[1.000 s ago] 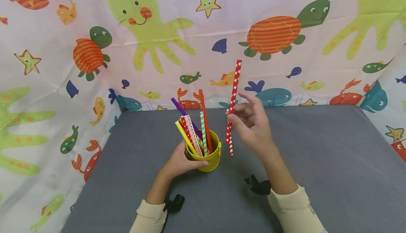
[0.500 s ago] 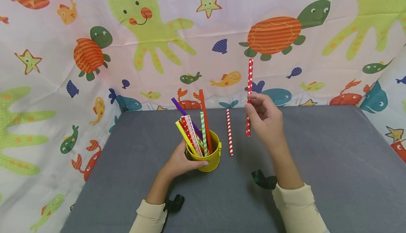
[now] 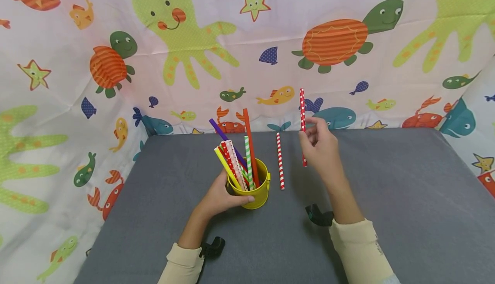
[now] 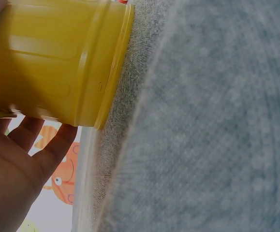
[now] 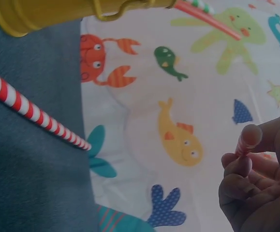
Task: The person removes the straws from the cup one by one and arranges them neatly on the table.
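While left hand grips yellow bucket, mixed straws inside, right hand pinching dotted red straw

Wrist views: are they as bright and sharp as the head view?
No: head view is bright, the held straw fairly crisp, a soft shadow on the grey table near the right hand; left wrist view is dimmer, its right side blurred, the yellow bucket partly shaded; right wrist view is also dim, the straw's details hard to make out.

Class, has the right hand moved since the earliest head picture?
Yes: the right hand has moved rightward, away from the red-striped straw on the table.
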A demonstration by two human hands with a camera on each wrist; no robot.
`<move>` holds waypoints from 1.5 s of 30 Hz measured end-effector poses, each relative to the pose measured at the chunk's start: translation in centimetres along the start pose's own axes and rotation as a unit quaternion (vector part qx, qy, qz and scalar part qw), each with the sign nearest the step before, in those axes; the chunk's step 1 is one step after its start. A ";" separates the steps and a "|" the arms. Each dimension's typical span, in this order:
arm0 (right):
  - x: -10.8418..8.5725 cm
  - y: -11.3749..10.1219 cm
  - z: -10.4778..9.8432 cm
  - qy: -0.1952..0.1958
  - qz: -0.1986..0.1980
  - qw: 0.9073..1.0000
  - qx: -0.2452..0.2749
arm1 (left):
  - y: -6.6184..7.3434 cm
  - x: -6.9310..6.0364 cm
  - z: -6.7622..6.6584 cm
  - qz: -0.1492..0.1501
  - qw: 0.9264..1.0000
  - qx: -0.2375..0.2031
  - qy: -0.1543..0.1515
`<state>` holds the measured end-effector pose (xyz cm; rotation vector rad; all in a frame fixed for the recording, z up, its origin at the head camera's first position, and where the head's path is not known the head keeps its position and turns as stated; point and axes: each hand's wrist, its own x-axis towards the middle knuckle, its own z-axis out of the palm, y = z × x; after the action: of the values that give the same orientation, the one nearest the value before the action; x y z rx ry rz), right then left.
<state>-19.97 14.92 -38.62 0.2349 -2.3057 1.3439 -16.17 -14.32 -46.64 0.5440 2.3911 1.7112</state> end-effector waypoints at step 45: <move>-0.4 5.4 3.5 -0.229 0.101 0.949 -0.193 | -0.2 0.1 0.0 0.004 1.000 -0.009 -0.002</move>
<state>-22.69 14.68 -44.46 0.2012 -2.9980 0.9641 -16.30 -14.29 -46.79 0.5549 2.3716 1.7312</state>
